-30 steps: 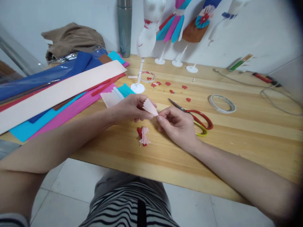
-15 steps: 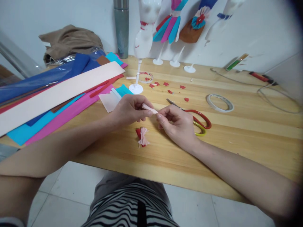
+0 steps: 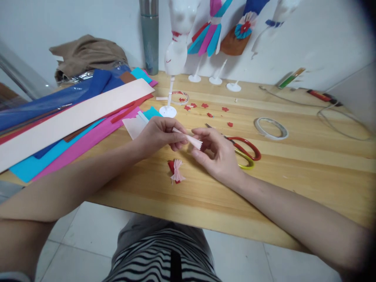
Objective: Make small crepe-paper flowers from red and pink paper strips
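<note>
My left hand [image 3: 164,135] pinches a pleated strip of pale pink crepe paper [image 3: 195,142] between thumb and fingers. The strip's fanned, jagged end points right, toward my right hand [image 3: 217,150]. That hand is open, thumb and fingers apart around the fanned end; whether a fingertip touches it I cannot tell. On the table just below lies a pink pleated paper bow [image 3: 177,170] on top of a red piece [image 3: 170,166]. Scissors [image 3: 246,150] with red and yellow handles lie behind my right hand, partly hidden by it.
Long crepe paper strips [image 3: 76,109] are piled at the left. A white mannequin [image 3: 178,47] on a stand rises behind my hands, with dressed mannequins [image 3: 214,35] beyond it. Small red paper flowers [image 3: 205,105] are scattered midway. A tape roll [image 3: 270,129] lies to the right.
My right hand has let go of the pink strip's end and its fingers have spread. The strip's end now fans out to the right, while my left hand keeps its pinch.
</note>
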`<state>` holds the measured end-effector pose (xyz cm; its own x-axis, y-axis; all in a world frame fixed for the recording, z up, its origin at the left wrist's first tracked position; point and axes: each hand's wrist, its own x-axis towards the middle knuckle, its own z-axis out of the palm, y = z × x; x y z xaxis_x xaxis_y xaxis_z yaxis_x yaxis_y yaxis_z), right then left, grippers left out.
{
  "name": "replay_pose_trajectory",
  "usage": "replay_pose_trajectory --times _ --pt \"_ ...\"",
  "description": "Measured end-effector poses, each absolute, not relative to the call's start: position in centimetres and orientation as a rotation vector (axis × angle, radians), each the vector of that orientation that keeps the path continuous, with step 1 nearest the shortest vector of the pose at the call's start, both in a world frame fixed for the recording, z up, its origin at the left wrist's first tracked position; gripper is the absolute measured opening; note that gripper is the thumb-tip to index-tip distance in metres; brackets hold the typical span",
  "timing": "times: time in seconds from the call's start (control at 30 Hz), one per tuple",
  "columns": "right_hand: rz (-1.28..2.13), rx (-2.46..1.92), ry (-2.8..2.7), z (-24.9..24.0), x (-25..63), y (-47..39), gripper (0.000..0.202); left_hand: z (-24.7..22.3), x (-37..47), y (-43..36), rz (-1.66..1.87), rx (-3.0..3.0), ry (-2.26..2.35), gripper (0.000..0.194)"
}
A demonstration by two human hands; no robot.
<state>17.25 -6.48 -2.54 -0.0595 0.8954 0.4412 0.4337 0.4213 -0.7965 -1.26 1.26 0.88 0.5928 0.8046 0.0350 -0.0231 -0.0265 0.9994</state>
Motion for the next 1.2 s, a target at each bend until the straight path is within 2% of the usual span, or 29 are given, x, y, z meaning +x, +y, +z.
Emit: replay_pose_trajectory --times 0.07,0.2,0.33,0.53,0.8,0.93,1.0,1.13,1.2 --pt "0.490 -1.177 -1.755 -2.4 17.1 -6.6 0.032 0.8 -1.2 1.2 0.726 1.447 0.673 0.012" --pt "0.362 -1.159 -1.810 -2.1 17.0 -6.7 0.011 0.7 -1.2 1.2 0.615 1.445 0.613 0.017" --pt "0.288 -1.082 -1.841 -2.2 17.1 -6.6 0.005 0.8 -1.3 1.2 0.499 1.422 0.573 0.026" --pt "0.294 -1.127 -1.870 -2.0 16.9 -6.9 0.017 1.0 -1.4 1.7 0.362 1.393 0.558 0.025" --pt "0.376 -1.266 -1.815 -1.5 16.8 -6.8 0.025 1.1 -1.3 1.3 0.461 1.523 0.656 0.015" --pt "0.549 -1.299 -1.661 -1.9 16.9 -6.5 0.028 1.6 -1.7 2.0 0.585 1.778 0.803 0.004" --pt "0.700 -1.304 -1.525 -2.2 17.0 -6.3 0.030 2.1 -2.3 2.6 0.613 2.015 0.877 0.008" --pt "0.942 -1.275 -1.323 -2.4 17.1 -5.7 0.033 3.2 -3.6 3.0 0.238 2.426 0.711 0.014" --pt "0.998 -1.268 -1.261 -2.4 17.1 -5.6 0.033 3.4 -3.8 2.5 0.099 2.534 0.521 0.026"
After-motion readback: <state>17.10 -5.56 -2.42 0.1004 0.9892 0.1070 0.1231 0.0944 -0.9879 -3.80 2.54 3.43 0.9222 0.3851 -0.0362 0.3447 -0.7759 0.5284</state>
